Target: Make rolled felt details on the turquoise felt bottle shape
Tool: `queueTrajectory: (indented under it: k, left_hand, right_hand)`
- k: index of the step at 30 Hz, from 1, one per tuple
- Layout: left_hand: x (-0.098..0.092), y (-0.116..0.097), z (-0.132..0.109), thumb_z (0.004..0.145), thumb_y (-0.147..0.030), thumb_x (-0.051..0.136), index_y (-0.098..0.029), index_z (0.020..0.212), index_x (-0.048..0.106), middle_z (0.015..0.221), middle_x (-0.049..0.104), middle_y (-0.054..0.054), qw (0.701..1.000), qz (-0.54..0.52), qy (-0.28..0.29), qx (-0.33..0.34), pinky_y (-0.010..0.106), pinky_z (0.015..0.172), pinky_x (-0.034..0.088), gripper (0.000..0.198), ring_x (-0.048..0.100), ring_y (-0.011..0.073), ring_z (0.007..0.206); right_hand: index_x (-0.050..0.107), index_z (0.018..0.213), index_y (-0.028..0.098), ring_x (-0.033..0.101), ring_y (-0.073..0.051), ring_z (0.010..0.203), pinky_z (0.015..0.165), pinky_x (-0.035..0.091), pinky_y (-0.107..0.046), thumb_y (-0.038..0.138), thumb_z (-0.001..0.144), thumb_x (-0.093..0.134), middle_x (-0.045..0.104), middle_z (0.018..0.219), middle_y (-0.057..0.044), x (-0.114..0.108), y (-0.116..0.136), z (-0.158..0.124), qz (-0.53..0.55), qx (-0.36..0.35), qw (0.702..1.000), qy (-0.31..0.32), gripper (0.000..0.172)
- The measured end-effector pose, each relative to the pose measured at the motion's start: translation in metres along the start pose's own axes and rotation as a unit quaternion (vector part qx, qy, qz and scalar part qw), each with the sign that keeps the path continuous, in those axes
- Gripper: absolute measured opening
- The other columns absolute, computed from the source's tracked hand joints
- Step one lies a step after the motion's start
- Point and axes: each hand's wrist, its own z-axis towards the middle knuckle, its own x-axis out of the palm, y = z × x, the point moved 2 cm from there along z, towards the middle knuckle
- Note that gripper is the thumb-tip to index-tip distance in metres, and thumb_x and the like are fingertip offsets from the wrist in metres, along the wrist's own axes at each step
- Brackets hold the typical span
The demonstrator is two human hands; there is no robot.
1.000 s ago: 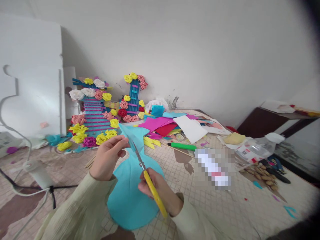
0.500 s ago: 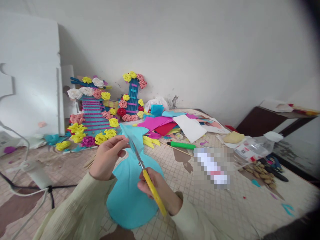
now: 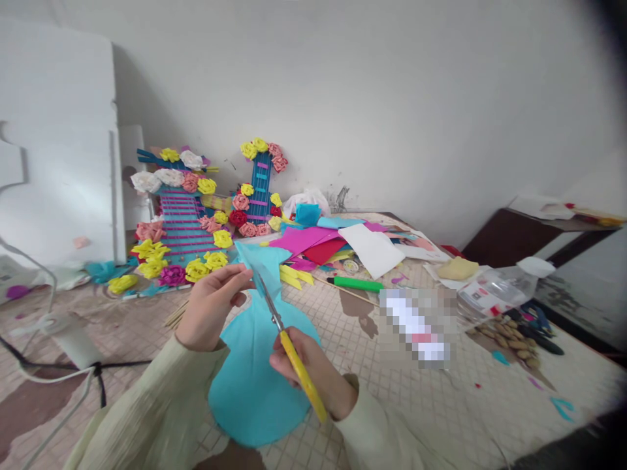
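My right hand [image 3: 306, 362] is closed around the yellow handles of a pair of scissors [image 3: 274, 314], whose blades point up and to the left. The blades lie against a folded piece of light blue paper [image 3: 267, 261]. My left hand [image 3: 215, 300] pinches the left edge of that piece between thumb and fingers, close to the blade tips. Below both hands a larger rounded light blue sheet [image 3: 259, 398] lies flat on the table, with a crease down its upper middle. Whether the folded piece and the sheet are joined is hard to tell.
Two flower-trimmed blue panels [image 3: 183, 222] lean at the back left. Behind my hands are coloured paper sheets [image 3: 313, 241] and a green tube-like item [image 3: 357, 284]. A plastic bottle [image 3: 490, 294] and peanuts [image 3: 509, 339] lie right. A white cylinder [image 3: 73, 339] and cables are left.
Hardly anything differs; both hands, the scissors and the blue paper hold nearly the same position, with only a slight shift of the view.
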Motion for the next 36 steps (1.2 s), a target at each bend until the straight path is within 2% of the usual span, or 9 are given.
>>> queueTrajectory:
  k: [7, 21, 29, 36]
  left_hand:
    - [0.001, -0.001, -0.002, 0.059, -0.029, 0.073, -0.015, 0.074, 0.062, 0.071, 0.059, 0.001, 1.0, 0.004, -0.006, -0.001, 0.016, 0.043, 0.032, 0.023, 0.054, 0.0098, 0.063]
    - [0.002, -0.001, -0.002, 0.059, -0.03, 0.072, -0.014, 0.073, 0.063, 0.071, 0.059, 0.001, 1.0, 0.012, -0.006, -0.001, 0.017, 0.044, 0.032, 0.023, 0.054, 0.0104, 0.063]
    - [0.002, -0.001, -0.002, 0.058, -0.028, 0.073, -0.014, 0.073, 0.063, 0.07, 0.058, 0.002, 1.0, 0.007, -0.006, 0.001, 0.017, 0.043, 0.031, 0.023, 0.053, 0.0102, 0.062]
    - [0.002, -0.001, -0.001, 0.059, -0.03, 0.072, -0.014, 0.073, 0.063, 0.07, 0.058, 0.002, 1.0, 0.014, -0.008, 0.006, 0.017, 0.042, 0.032, 0.023, 0.054, 0.0111, 0.061]
  right_hand:
    - [0.042, 0.076, 0.018, 0.035, -0.006, 0.047, 0.045, 0.029, -0.019, 0.036, 0.073, 0.058, 0.038, 0.054, 0.007, -0.001, 0.002, -0.001, -0.001, -0.018, 1.0, -0.004, 0.024]
    - [0.038, 0.07, 0.019, 0.034, -0.005, 0.044, 0.043, 0.025, -0.019, 0.03, 0.075, 0.055, 0.034, 0.052, 0.007, 0.001, 0.006, -0.003, 0.012, -0.015, 1.0, -0.019, 0.022]
    - [0.038, 0.073, 0.019, 0.033, -0.004, 0.033, 0.031, 0.024, -0.015, 0.035, 0.076, 0.055, 0.029, 0.045, 0.01, 0.001, 0.009, -0.005, 0.072, 0.046, 0.996, 0.017, 0.023]
    - [0.037, 0.072, 0.019, 0.034, -0.003, 0.029, 0.028, 0.024, -0.014, 0.039, 0.076, 0.056, 0.03, 0.044, 0.011, 0.003, 0.011, -0.006, 0.101, 0.053, 0.993, 0.025, 0.028]
